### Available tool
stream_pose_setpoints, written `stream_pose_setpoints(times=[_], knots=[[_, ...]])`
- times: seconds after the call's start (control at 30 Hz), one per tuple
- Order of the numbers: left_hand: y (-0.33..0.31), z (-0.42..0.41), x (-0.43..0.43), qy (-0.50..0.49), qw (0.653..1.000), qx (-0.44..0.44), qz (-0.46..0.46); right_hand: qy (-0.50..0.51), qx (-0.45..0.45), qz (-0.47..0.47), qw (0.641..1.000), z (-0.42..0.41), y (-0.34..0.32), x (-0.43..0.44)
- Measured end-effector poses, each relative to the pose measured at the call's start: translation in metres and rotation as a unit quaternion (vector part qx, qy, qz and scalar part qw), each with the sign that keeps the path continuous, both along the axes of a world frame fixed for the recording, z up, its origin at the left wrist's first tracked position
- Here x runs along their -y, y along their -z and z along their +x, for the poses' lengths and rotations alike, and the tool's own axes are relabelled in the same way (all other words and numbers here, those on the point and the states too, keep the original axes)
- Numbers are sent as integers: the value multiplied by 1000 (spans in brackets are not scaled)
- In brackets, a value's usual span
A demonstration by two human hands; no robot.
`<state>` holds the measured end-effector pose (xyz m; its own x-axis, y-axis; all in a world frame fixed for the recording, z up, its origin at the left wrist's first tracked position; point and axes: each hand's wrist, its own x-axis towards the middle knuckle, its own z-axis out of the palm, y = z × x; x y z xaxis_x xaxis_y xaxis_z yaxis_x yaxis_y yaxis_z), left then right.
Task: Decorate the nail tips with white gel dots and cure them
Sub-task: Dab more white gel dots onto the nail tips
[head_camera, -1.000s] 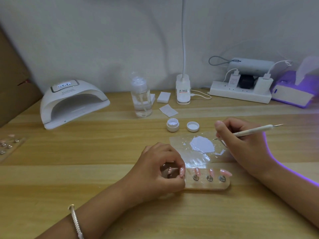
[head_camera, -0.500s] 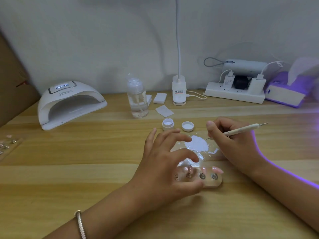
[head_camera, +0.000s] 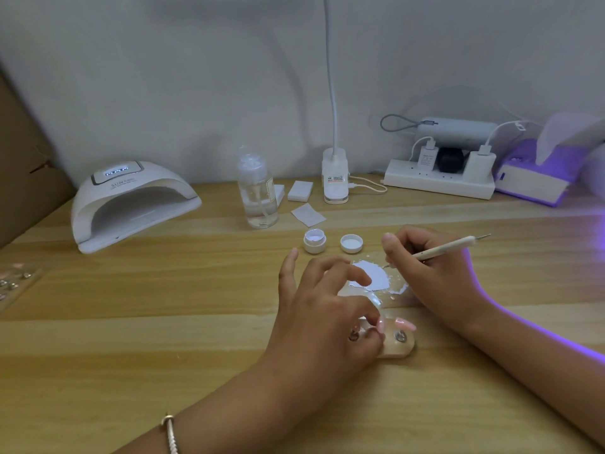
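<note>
A clear holder (head_camera: 402,350) near the table's front carries pink nail tips on metal studs; one tip (head_camera: 406,323) shows at its right end. My left hand (head_camera: 327,309) covers the rest of the holder, and its thumb and a curled finger pinch a pink nail tip (head_camera: 380,326) while two other fingers stretch forward. My right hand (head_camera: 438,276) grips a white dotting pen (head_camera: 445,249), whose tip touches the white gel blob (head_camera: 373,273) on a clear palette sheet (head_camera: 394,298). Behind it stand the open gel jar (head_camera: 315,241) and its lid (head_camera: 351,243).
A white curing lamp (head_camera: 131,201) sits at the back left, display lit. Along the wall are a clear pump bottle (head_camera: 258,191), white pads (head_camera: 299,191), a desk lamp base (head_camera: 335,180), a power strip (head_camera: 438,181) and a purple tissue box (head_camera: 537,181). Another nail holder (head_camera: 16,283) lies at the left edge.
My left hand let go of a tip near the holder's left end, spread its fingers, shifted right and now pinches a tip further right. The pen tip came down onto the gel.
</note>
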<state>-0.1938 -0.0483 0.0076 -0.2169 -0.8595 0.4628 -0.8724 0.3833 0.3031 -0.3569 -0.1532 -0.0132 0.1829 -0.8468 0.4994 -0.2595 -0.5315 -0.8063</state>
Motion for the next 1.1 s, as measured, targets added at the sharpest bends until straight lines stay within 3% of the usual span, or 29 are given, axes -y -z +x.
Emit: stream_pose_setpoints(times=[0.17, 0.3, 0.47, 0.53, 0.73, 0.9, 1.1], knots=[[5, -7, -1, 81, 985, 55, -144, 2, 6, 3, 1000, 0, 1, 1], [1, -4, -3, 85, 981, 0, -176, -2, 9, 6, 1000, 0, 1, 1], [-18, 13, 0, 37, 981, -184, -42, -2, 8, 3, 1000, 0, 1, 1], [-20, 22, 4, 26, 962, -273, 17, 0, 10, 2, 1000, 0, 2, 1], [-12, 56, 24, -18, 894, -429, 128, 3, 14, 6, 1000, 0, 1, 3], [2, 66, 29, -43, 856, -485, 174, -9, 12, 5, 1000, 2, 0, 2], [10, 67, 32, 12, 871, -458, 179, -16, 5, 6, 1000, 1, -2, 2]])
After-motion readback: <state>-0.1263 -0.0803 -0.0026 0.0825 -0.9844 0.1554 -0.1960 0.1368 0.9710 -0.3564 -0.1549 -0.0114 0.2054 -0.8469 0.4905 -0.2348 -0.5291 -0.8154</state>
